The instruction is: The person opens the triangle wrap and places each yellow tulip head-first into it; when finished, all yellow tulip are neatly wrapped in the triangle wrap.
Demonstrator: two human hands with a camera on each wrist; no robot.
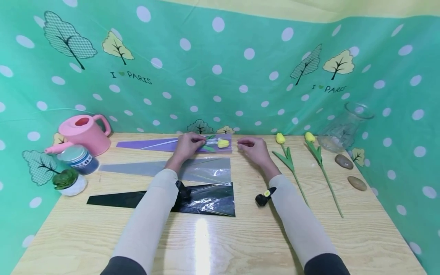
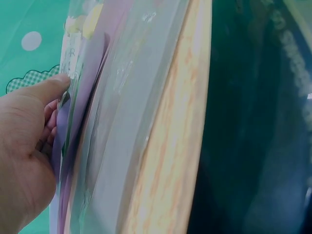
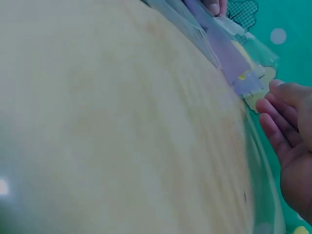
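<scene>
In the head view, my left hand [image 1: 188, 145] pinches a purple flower sleeve [image 1: 154, 144] near its middle, thumb in front and fingers behind. A yellow artificial tulip [image 1: 223, 143] lies in that sleeve, its bloom toward the wide right end and green leaves beside my fingertips. The left wrist view shows the thumb of my left hand [image 2: 29, 141] against the clear front of the purple sleeve [image 2: 92, 92]. Just right of the sleeve's wide end is my right hand [image 1: 253, 149]. Its fingers are loosely bent, apart from the sleeve, and hold nothing in the right wrist view.
A grey sleeve [image 1: 203, 170] and a black sleeve [image 1: 213, 202] lie nearer me. Two yellow tulips, one left [image 1: 288, 162] and one right [image 1: 321, 164], lie at the right beside a glass vase [image 1: 338, 133] and two stones [image 1: 344, 162]. A pink watering can [image 1: 87, 133], jar [image 1: 80, 159] and potted succulent [image 1: 70, 182] stand left.
</scene>
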